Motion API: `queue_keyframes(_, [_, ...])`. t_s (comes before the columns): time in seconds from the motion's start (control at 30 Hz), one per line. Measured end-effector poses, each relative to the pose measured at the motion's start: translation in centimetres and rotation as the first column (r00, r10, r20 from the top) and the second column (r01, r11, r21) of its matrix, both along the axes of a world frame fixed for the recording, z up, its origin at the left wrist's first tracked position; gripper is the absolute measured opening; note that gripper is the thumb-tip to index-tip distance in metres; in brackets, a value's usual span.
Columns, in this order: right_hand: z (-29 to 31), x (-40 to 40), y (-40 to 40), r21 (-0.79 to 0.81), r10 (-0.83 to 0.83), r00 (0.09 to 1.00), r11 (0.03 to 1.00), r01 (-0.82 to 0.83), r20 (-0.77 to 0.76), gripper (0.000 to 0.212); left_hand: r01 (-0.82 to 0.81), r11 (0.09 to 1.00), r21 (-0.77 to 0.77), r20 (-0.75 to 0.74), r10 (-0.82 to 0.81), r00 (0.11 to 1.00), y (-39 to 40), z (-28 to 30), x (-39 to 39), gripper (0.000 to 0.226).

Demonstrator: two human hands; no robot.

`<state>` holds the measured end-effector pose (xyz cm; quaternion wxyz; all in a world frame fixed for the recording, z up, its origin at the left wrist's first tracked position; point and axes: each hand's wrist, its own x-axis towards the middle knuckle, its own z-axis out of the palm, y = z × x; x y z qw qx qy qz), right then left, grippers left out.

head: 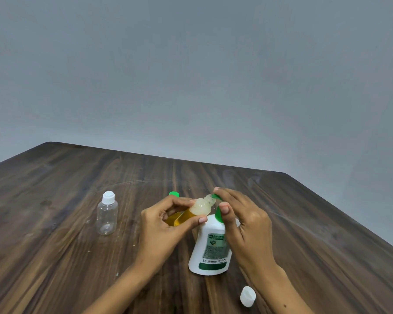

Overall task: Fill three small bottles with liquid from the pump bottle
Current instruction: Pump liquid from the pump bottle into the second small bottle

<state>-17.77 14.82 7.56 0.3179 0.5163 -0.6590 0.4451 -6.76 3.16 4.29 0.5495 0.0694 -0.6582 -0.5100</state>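
Hands are working over the wood table [55, 223]. We're gripping a small bottle [191, 215] w/ amber liquid in our left hand [166, 225], tilted, mouth at the green nozzle. Our right hand [238, 220] is pressing the pump bottle [211, 248] head, fingers curled on it. An empty capped bottle [107, 214] is standing left; a white cap [247, 296] is lying near right.
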Motion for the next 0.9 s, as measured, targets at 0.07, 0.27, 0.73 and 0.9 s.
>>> queue_keyframes(0.07, [0.3, -0.1, 0.0, 0.001, 0.003, 1.0, 1.0, -0.003, -0.011, 0.068, 0.002, 1.0, 0.004, -0.008, -0.002, 1.0, 0.0, 0.0, 0.0, 0.033])
queue_keyframes(0.27, [-0.7, -0.1, -0.2, -0.016, 0.001, 1.0, 1.0, -0.001, 0.008, 0.066, 0.0, 1.0, -0.005, -0.007, 0.0, 1.0, 0.1, 0.1, 0.0, 0.032])
queue_keyframes(0.73, [0.0, -0.2, -0.1, -0.036, 0.058, 0.998, 0.998, -0.057, 0.019, 0.068, 0.008, 1.0, 0.01, -0.019, -0.008, 1.0, -0.1, -0.1, -0.2, 0.032])
queue_keyframes(0.9, [-0.3, 0.0, -0.2, -0.043, 0.064, 0.997, 0.997, -0.063, 0.033, 0.067, 0.013, 1.0, 0.016, -0.025, -0.013, 1.0, -0.3, -0.1, -0.3, 0.033])
